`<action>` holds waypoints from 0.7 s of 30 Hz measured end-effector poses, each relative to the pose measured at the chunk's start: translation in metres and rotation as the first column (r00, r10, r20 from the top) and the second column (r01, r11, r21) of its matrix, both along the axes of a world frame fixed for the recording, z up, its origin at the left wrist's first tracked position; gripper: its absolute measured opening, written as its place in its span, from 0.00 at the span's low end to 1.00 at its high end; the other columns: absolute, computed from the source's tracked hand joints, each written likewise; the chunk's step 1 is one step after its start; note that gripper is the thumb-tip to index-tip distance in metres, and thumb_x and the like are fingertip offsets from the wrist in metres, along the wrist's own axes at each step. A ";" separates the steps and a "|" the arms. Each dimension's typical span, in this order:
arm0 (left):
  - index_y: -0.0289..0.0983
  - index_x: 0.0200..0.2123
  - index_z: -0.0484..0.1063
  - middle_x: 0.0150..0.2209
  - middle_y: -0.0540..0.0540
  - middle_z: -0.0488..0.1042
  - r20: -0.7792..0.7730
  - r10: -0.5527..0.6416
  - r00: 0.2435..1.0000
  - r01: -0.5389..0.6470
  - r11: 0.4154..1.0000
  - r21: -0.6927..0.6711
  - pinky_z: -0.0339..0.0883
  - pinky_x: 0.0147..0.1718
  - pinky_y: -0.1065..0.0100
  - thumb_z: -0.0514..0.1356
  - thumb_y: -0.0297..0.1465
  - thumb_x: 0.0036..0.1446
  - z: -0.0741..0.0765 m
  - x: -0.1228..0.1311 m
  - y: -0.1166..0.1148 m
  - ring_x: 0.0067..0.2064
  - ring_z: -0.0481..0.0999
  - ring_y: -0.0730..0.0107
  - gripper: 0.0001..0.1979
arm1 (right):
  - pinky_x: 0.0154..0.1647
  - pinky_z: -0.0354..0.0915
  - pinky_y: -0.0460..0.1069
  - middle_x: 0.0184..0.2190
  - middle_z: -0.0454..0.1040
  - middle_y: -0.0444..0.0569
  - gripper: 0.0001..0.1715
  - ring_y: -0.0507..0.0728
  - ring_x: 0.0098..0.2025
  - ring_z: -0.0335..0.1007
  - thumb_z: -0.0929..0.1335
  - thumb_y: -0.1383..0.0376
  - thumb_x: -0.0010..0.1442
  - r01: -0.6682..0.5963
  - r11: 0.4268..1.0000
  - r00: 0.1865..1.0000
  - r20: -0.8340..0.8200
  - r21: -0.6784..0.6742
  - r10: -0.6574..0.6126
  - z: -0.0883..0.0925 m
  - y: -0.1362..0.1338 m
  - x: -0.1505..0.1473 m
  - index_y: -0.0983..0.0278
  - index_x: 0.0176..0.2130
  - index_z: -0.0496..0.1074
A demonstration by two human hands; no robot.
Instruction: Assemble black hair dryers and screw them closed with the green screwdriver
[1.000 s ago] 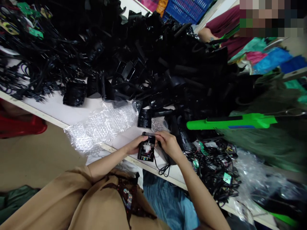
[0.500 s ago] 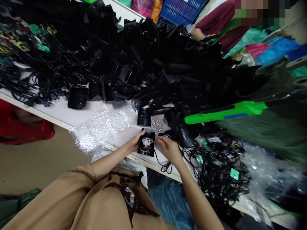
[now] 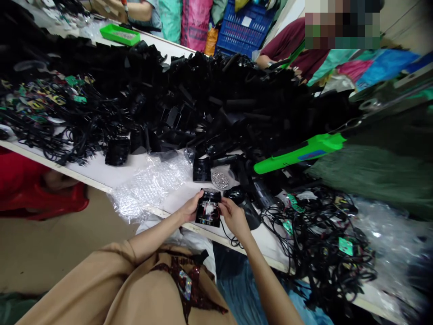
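Note:
An opened black plastic housing (image 3: 209, 220) sits in front of me over the table's near edge. A small circuit board, a white part and red wires show inside it. My left hand (image 3: 190, 210) grips its left side, thumb at the upper corner. The fingers of my right hand (image 3: 234, 217) are closed at its right edge, beside a red wire; their tips are partly hidden. A black cord (image 3: 232, 238) trails from the housing's lower right. Just beyond lies a clear bag of small metal screws (image 3: 221, 179), with another black shell (image 3: 201, 169) next to it.
A green electric screwdriver (image 3: 301, 153) hangs at the right. Bubble wrap (image 3: 149, 185) lies left of my hands. Black plastic parts (image 3: 230, 99) are heaped behind, with cords and boards (image 3: 324, 234) at the right. Across the table sits another person (image 3: 287, 40); a green tray (image 3: 120, 34) stands far left.
My right hand has come in from slightly right of the housing to its right edge. The housing has tilted a little. The view has shifted, showing more of the far side.

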State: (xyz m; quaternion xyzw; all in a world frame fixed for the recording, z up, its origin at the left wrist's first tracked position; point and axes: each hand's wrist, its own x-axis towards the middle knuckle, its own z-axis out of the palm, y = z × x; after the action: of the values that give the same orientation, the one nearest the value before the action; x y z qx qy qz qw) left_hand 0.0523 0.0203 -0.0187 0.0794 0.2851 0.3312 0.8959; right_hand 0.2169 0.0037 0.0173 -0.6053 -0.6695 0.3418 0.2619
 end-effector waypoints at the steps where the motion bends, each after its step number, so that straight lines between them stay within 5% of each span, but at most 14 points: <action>1: 0.34 0.50 0.66 0.39 0.40 0.76 -0.013 0.010 1.000 -0.010 1.000 0.015 0.67 0.42 0.60 0.56 0.51 0.51 0.000 0.001 0.000 0.40 0.76 0.59 0.31 | 0.35 0.72 0.52 0.34 0.78 0.52 0.14 0.59 0.35 0.76 0.62 0.61 0.59 0.004 1.000 1.000 -0.009 0.006 -0.004 -0.001 -0.001 0.000 0.63 0.44 0.68; 8: 0.37 0.59 0.56 0.57 0.40 0.64 -0.379 0.168 0.910 -0.034 0.942 0.335 0.58 0.54 0.58 0.55 0.49 0.55 0.003 -0.005 -0.010 0.55 0.65 0.58 0.33 | 0.33 0.72 0.49 0.32 0.79 0.51 0.13 0.57 0.33 0.77 0.61 0.66 0.58 0.016 0.999 0.999 0.028 0.044 -0.018 -0.012 -0.001 -0.001 0.63 0.42 0.70; 12: 0.39 0.61 0.52 0.63 0.42 0.53 -0.631 0.228 0.742 0.197 0.825 0.530 0.40 0.62 0.57 0.54 0.47 0.56 0.008 -0.023 -0.016 0.64 0.51 0.59 0.33 | 0.34 0.71 0.50 0.30 0.78 0.49 0.13 0.58 0.32 0.76 0.62 0.66 0.57 0.003 0.997 0.995 0.098 0.076 -0.011 -0.010 -0.001 -0.001 0.62 0.41 0.72; 17: 0.40 0.64 0.32 0.65 0.34 0.44 -0.609 0.066 0.791 0.396 0.703 0.591 0.47 0.59 0.50 0.65 0.42 0.47 0.014 -0.051 -0.021 0.65 0.47 0.51 0.52 | 0.39 0.70 0.53 0.37 0.76 0.55 0.18 0.60 0.37 0.74 0.62 0.59 0.59 0.094 0.964 0.950 0.266 0.248 -0.161 0.015 -0.018 0.030 0.65 0.47 0.69; 21: 0.41 0.64 0.31 0.66 0.37 0.34 -0.753 0.119 0.647 0.614 0.503 0.608 0.38 0.62 0.49 0.71 0.42 0.35 0.018 -0.064 -0.022 0.66 0.38 0.48 0.62 | 0.42 0.68 0.58 0.47 0.69 0.59 0.28 0.65 0.48 0.67 0.65 0.54 0.56 0.057 0.943 0.840 0.494 0.329 -0.223 0.016 -0.031 0.071 0.64 0.53 0.64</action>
State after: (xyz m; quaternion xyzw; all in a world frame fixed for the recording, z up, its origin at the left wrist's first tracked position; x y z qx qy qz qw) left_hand -0.0119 -0.0019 -0.0010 0.6588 0.3997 0.2173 0.5992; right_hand 0.2881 -0.0273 0.0334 -0.6760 -0.7128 0.0373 0.1830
